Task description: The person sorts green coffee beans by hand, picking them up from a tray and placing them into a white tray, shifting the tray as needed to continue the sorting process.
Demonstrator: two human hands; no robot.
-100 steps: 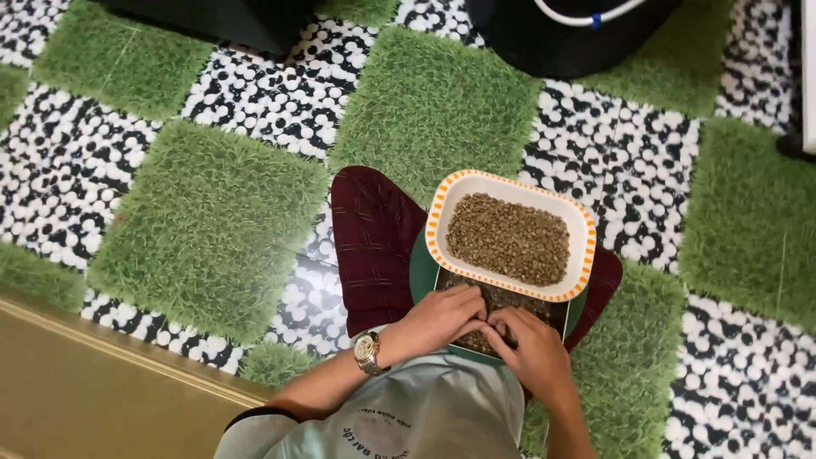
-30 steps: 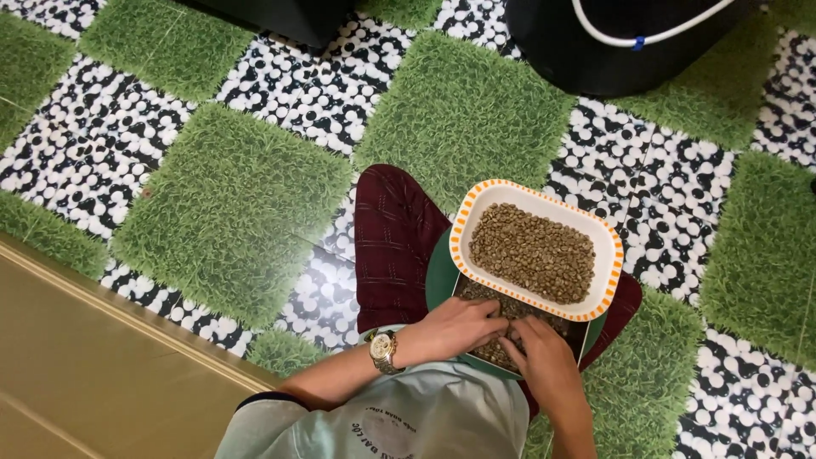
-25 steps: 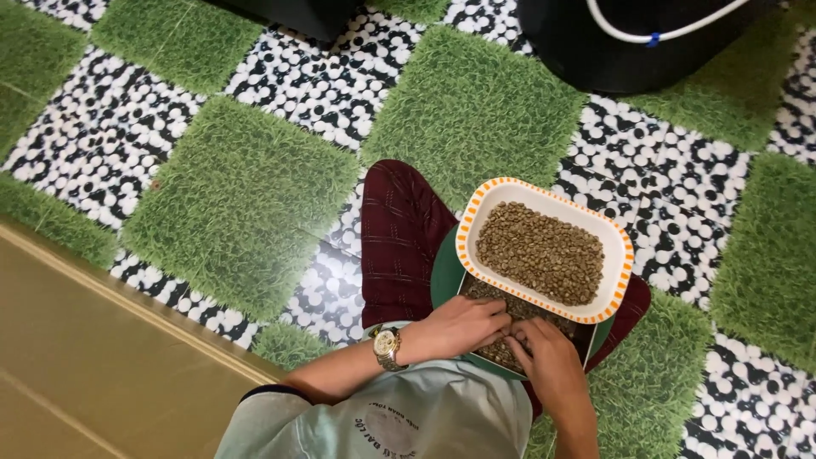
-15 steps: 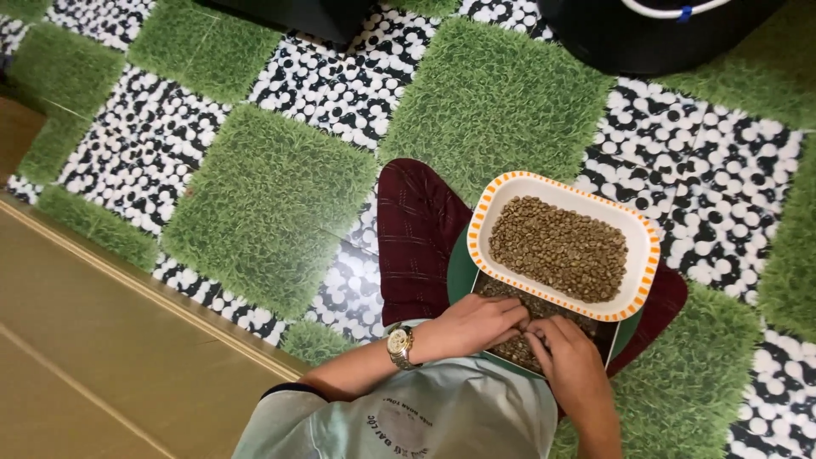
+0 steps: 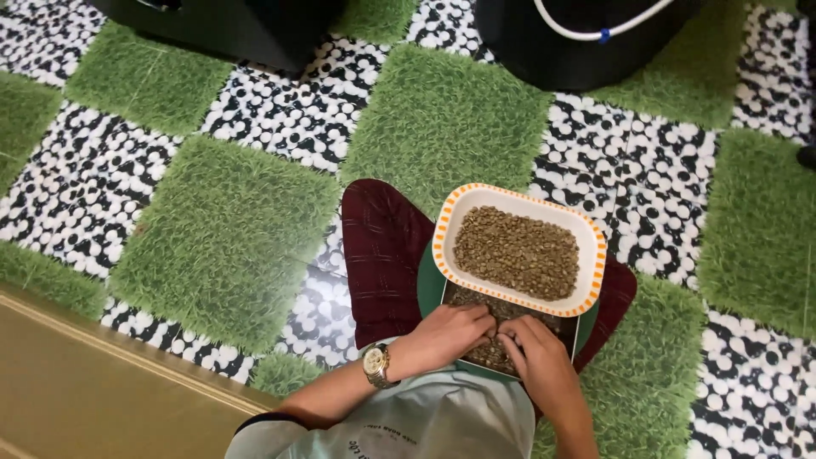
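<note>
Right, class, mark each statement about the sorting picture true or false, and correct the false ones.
1. Both hands rest in the lower tray of beans. True: the left hand and right hand meet over the dark tray.
2. The white dish has a blue rim. False: the white dish has an orange-striped rim.
3. A wristwatch is on the left wrist. True: wristwatch.
4. The white dish is empty. False: it holds greenish beans.
5. The floor is plain wood. False: the floor shows grass and pebble squares.
</note>
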